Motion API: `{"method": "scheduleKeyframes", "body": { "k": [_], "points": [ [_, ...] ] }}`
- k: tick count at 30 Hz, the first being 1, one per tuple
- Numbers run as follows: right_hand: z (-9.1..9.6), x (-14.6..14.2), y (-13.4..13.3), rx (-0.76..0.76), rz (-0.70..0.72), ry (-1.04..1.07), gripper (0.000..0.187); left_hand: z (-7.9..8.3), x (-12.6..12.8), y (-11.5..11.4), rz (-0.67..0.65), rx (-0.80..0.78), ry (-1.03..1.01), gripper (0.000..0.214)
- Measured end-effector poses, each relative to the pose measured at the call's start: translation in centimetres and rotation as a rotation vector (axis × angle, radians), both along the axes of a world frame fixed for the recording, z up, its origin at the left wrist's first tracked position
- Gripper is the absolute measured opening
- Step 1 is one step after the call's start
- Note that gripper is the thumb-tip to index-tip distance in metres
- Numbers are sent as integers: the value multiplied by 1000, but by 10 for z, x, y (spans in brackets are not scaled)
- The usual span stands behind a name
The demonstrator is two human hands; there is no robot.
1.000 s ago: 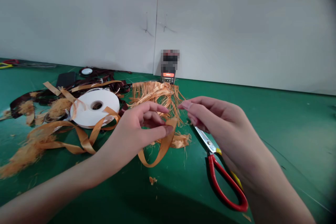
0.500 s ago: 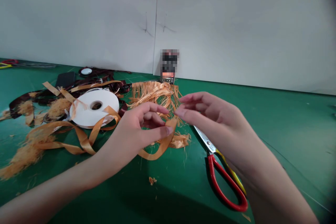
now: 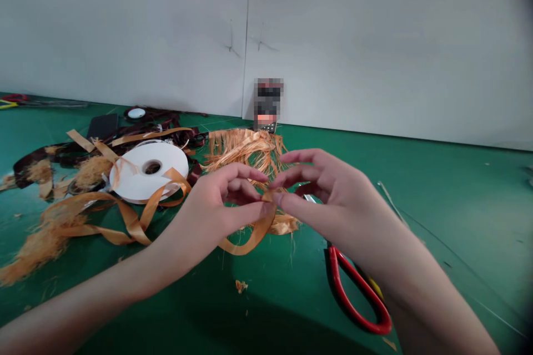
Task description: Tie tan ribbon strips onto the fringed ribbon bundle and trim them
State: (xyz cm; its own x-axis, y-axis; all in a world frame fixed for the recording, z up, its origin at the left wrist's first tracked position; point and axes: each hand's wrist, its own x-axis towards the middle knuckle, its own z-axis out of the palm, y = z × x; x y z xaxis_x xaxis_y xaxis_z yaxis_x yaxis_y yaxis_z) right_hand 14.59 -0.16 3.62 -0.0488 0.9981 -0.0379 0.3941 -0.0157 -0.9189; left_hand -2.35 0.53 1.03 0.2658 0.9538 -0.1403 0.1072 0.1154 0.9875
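Observation:
A gold satin ribbon (image 3: pixel 250 244) hangs in a loop below my fingertips. My left hand (image 3: pixel 220 205) pinches it near its end between thumb and fingers. Right beside those fingertips, my right hand (image 3: pixel 333 188) has its thumb and index finger closed on the end of the same ribbon. Behind both hands lies frayed, fringed gold ribbon (image 3: pixel 237 147), partly hidden by them. Scissors with red and yellow handles (image 3: pixel 338 283) rest under my right hand, which covers most of the blades.
Left of my hands, a white ribbon spool (image 3: pixel 129 180) lies among gold ribbon lengths, frayed fibres (image 3: pixel 45 244) and dark ribbon (image 3: pixel 33 158). A pixelated object (image 3: pixel 268 100) leans on the white wall (image 3: pixel 375 39). More scissors (image 3: pixel 16 102) lie far left on the green table (image 3: pixel 187 310).
My right hand has moved slightly left and down, and its thumb and index finger now meet the ribbon end. It covers more of the scissors. My left hand stays almost still.

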Motion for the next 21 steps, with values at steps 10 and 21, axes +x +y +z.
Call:
{"method": "scheduleKeyframes", "body": {
  "k": [10,21],
  "points": [
    [-4,-6,0,28,-75,82,31,1,-1,1,-26,16,13,27],
    [-1,0,4,182,-226,128,23,0,-3,-2,2,56,37,20]
  ]
}}
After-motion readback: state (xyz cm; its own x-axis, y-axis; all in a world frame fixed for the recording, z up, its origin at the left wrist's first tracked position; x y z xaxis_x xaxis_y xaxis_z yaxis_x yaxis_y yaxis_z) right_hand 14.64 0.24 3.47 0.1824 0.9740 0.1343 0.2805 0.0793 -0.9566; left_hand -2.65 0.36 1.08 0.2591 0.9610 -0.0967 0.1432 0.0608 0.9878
